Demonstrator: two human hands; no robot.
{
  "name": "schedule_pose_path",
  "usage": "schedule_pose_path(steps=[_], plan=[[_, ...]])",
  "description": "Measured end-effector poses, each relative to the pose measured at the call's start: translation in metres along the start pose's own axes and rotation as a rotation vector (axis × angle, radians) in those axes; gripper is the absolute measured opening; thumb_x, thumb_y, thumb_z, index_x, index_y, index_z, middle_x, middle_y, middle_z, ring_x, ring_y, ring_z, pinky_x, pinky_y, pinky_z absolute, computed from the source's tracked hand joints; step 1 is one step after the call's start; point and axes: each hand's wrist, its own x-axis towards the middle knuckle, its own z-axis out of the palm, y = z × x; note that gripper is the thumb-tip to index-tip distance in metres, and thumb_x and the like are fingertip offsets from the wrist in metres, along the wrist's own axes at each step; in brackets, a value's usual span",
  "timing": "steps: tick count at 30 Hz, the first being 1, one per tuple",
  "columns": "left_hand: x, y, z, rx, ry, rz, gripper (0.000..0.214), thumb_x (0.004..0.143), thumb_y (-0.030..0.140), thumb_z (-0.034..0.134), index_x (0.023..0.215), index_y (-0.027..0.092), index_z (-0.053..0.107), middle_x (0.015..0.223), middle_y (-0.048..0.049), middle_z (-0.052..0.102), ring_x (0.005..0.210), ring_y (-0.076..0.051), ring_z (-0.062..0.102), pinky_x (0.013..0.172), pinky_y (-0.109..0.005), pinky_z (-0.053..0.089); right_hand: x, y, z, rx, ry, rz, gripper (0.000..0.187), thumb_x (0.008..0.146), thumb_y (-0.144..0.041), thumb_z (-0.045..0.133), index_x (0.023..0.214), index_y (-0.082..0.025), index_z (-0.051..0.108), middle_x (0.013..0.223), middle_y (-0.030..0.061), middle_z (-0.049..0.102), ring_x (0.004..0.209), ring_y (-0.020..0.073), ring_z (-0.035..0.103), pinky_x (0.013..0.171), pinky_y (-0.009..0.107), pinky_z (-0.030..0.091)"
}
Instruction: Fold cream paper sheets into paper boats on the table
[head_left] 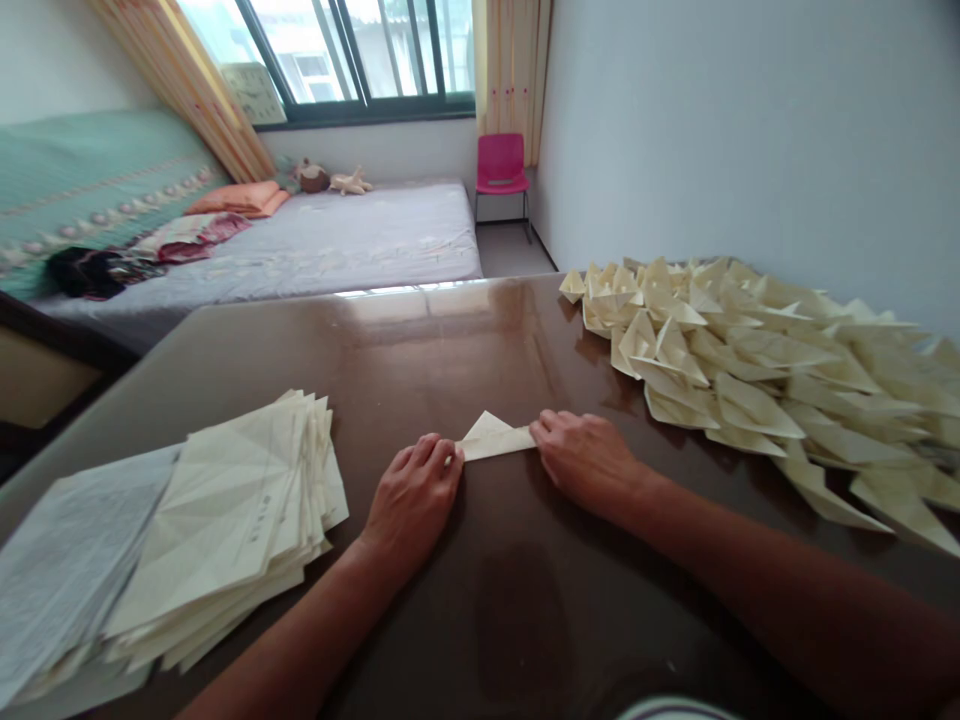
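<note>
A small cream sheet of folded paper (495, 443) lies on the brown table, with a triangular point rising behind a flat strip. My left hand (420, 485) grips the strip's left end, fingers pressed together. At the other end, my right hand (581, 455) is closed on the paper with its fingers curled. Both thumbs are mostly hidden. To the left sits a stack of creased cream sheets (217, 510), some with printed text. A large heap of folded paper boats (720, 350) covers the table's right side.
Greyish printed papers (75, 550) lie beside the cream stack. The glossy brown table (420, 350) reaches toward a bed (375, 230) and a pink chair (502, 170). A white rounded rim (675, 708) shows at the bottom edge. The wall (720, 130) stands close on the right.
</note>
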Motion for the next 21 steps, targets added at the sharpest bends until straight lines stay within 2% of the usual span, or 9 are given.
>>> schedule_pose_path(steps=[3,6,9,12,15,17,19,21], plan=[[0.003,0.003,0.007,-0.091,0.104,0.053,0.026,0.090,0.015,0.050,0.114,0.015,0.061,0.109,-0.0100,0.060,0.108,-0.026,0.051,0.089,-0.038,0.047,0.012,0.019,0.001,0.101,0.120,0.074,0.026,0.095,-0.036,0.042,0.102,-0.019,0.060,0.102,0.0088,0.061,0.092,0.0206,0.059,0.064,0.027,0.040],[0.007,0.008,0.009,-0.177,0.083,0.105,0.028,0.091,0.016,0.049,0.118,0.017,0.059,0.111,-0.0093,0.060,0.105,-0.024,0.053,0.087,-0.037,0.049,0.018,0.029,0.012,0.264,0.117,0.048,0.033,0.089,-0.051,0.051,0.102,-0.022,0.059,0.105,0.0054,0.059,0.089,0.0179,0.059,0.061,0.025,0.038],[0.008,0.010,0.010,-0.208,0.042,0.117,0.029,0.092,0.017,0.047,0.119,0.018,0.058,0.113,-0.0082,0.061,0.102,-0.023,0.055,0.085,-0.036,0.051,0.020,0.031,0.024,0.413,0.102,0.014,0.022,0.085,-0.043,0.060,0.092,-0.022,0.060,0.098,0.0016,0.059,0.078,0.0133,0.057,0.061,0.023,0.037],[0.008,0.010,0.011,-0.185,0.086,0.072,0.036,0.094,0.018,0.043,0.129,0.018,0.051,0.123,-0.0090,0.057,0.105,-0.022,0.055,0.086,-0.035,0.051,0.020,0.026,0.032,0.554,0.116,-0.076,0.010,0.085,-0.031,0.059,0.084,-0.021,0.061,0.091,-0.0009,0.059,0.070,0.0096,0.054,0.064,0.022,0.038],[0.009,0.009,0.012,-0.145,0.117,0.000,0.043,0.096,0.022,0.040,0.139,0.018,0.039,0.133,-0.0102,0.052,0.111,-0.021,0.054,0.088,-0.032,0.051,0.021,0.021,0.032,0.622,0.182,-0.210,0.003,0.085,-0.022,0.059,0.084,-0.021,0.061,0.095,0.0001,0.059,0.083,0.0114,0.055,0.073,0.022,0.040],[0.012,0.008,0.011,-0.127,0.067,-0.005,0.044,0.097,0.025,0.040,0.140,0.020,0.037,0.131,-0.0085,0.054,0.110,-0.020,0.055,0.084,-0.030,0.052,0.021,0.020,0.031,0.634,0.205,-0.261,0.003,0.085,-0.020,0.058,0.085,-0.021,0.061,0.100,0.0008,0.058,0.094,0.0131,0.054,0.079,0.023,0.040],[0.013,0.007,0.011,-0.113,0.013,0.016,0.042,0.096,0.024,0.042,0.138,0.023,0.041,0.122,-0.0059,0.060,0.103,-0.019,0.057,0.077,-0.028,0.052,0.021,0.021,0.030,0.630,0.202,-0.198,0.007,0.083,-0.023,0.062,0.090,-0.021,0.060,0.103,0.0013,0.057,0.093,0.0135,0.055,0.077,0.024,0.041],[0.013,0.006,0.012,-0.106,0.002,0.038,0.038,0.096,0.023,0.045,0.133,0.024,0.046,0.112,-0.0042,0.064,0.098,-0.018,0.057,0.073,-0.028,0.051,0.021,0.024,0.029,0.599,0.181,-0.064,0.027,0.077,-0.032,0.069,0.099,-0.021,0.058,0.105,0.0023,0.056,0.086,0.0137,0.055,0.070,0.024,0.042]])
